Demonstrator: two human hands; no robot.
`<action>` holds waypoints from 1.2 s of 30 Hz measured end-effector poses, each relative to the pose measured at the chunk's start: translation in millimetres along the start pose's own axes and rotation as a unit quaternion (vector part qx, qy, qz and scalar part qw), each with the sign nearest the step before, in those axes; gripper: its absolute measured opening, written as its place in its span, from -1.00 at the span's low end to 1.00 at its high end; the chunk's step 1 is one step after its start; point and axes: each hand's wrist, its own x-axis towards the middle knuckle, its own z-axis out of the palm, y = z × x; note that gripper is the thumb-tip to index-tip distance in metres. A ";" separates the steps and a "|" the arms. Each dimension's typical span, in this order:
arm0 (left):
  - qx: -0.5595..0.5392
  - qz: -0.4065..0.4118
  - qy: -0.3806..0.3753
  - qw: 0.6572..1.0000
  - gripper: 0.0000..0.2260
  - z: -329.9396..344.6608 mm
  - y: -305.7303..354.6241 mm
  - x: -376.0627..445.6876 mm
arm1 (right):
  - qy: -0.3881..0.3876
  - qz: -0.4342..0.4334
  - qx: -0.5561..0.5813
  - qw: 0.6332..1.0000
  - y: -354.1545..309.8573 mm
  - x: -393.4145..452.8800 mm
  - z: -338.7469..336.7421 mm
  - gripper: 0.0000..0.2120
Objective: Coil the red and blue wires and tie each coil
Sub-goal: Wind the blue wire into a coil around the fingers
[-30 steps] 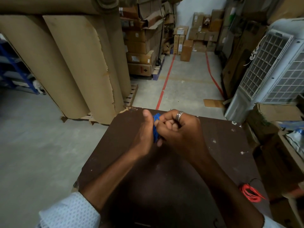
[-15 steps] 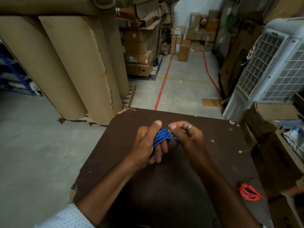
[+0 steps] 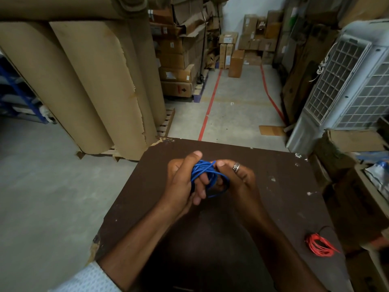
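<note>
**Blue wire bundled between both our hands**

Blue wire [image 3: 207,174] sits bunched in loops above the far half of the brown table [image 3: 273,207], held up off the surface, not resting on it. Our left hand [image 3: 183,182] curls around the bundle from the left, thumb raised over the top and fingers wrapped under, which we judge is there to keep the loops from springing apart. Our right hand [image 3: 235,178], a ring on one finger, pinches the strands from the right, with the thumb tip pressed close to the left thumb; one loop sags below the knuckles. That two-sided hold looks suited to passing a free end around the coil, so we take the step in hand to be the tying of the blue coil, though the wire's end is hidden among the fingers.

Well apart, near the table's right edge, the red wire [image 3: 319,245] lies as a loose coil with what seems a dark tail curving from it. Whether it is tied we cannot tell. It stays out of the way there, within reach.
</note>
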 end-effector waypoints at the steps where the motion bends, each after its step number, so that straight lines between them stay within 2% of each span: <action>1: -0.006 0.002 0.007 1.000 -0.48 1.3 0.2 0.7 | 0.012 -0.005 -0.003 1.000 -0.3 0.1 1.1 -0.63; 5: -0.062 -0.037 0.022 0.997 -0.36 7.7 -3.2 5.2 | 0.042 0.013 0.000 0.999 -0.6 0.5 5.2 -0.52; 8: -0.075 -0.053 0.027 0.995 -0.42 10.0 -4.9 10.2 | 0.050 0.012 -0.015 0.999 -0.6 2.7 6.1 -0.47; 13: -0.102 -0.065 0.015 0.993 -0.57 7.1 -5.7 14.7 | 0.079 -0.003 -0.015 0.997 -3.7 3.7 6.1 -0.57; 18: -0.140 -0.100 -0.004 0.985 -0.44 4.9 -12.9 18.9 | 0.083 0.023 -0.010 0.996 -4.0 6.6 6.9 -0.58; 22: -0.157 -0.126 -0.012 0.980 -0.46 4.0 -11.6 19.4 | 0.087 0.027 -0.006 0.996 -2.9 7.9 6.9 -0.61; 28: -0.155 -0.109 0.023 0.982 -0.55 4.4 -13.9 24.7 | 0.083 -0.002 -0.005 0.997 -6.6 10.8 8.4 -0.63; 31: -0.141 -0.074 0.042 0.986 -0.56 6.0 -13.7 27.0 | 0.085 -0.012 -0.006 0.996 -3.4 13.0 8.5 -0.62; 33: -0.127 -0.053 0.060 0.989 -0.54 7.1 -11.5 28.0 | 0.087 -0.005 -0.001 0.996 -0.7 14.2 9.2 -0.63; 36: -0.119 -0.073 0.086 0.987 -0.44 10.3 -10.9 29.2 | 0.094 -0.008 0.004 0.996 3.9 16.6 9.0 -0.65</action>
